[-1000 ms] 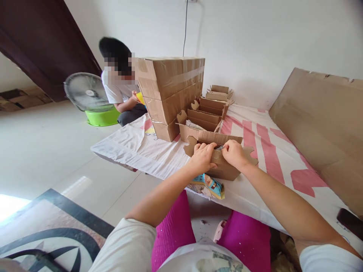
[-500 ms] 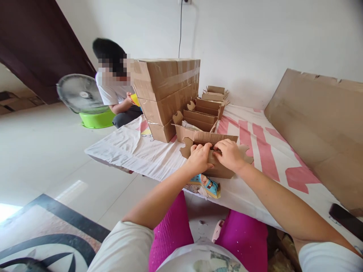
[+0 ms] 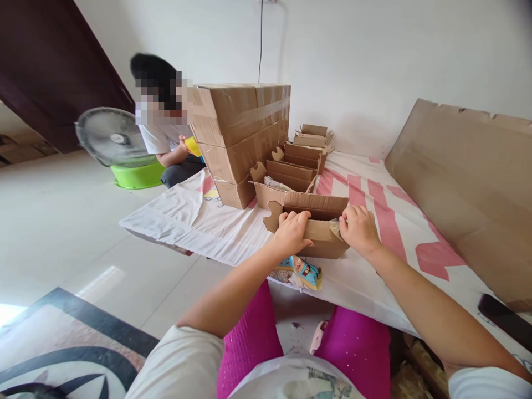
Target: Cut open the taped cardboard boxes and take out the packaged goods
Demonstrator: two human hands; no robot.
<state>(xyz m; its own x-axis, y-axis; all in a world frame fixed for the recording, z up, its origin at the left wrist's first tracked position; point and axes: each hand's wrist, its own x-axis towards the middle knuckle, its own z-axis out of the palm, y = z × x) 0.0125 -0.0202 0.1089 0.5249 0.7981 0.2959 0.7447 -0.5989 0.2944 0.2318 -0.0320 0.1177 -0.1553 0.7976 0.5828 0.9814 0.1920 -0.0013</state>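
Observation:
A small open cardboard box stands near the table's front edge, its top flaps raised. My left hand is closed over the near wall, fingers inside the rim and thumb outside. At the box's right end, my right hand is closed in a pinch. A crinkled, pale tan strip, which looks like tape, runs from its fingertips along the near wall's top corner. The right end flap is hidden behind this hand. Just in front of the box lies a blue and yellow printed packet.
More open cardboard boxes line up behind, beside a taped stack of closed cartons. A large cardboard sheet leans at right, a dark phone near it. Another person sits at left by a fan.
My right hand has moved right, from the middle of the near wall to the box's right end. The pale strip now shows at its fingertips. My left hand has stayed on the wall.

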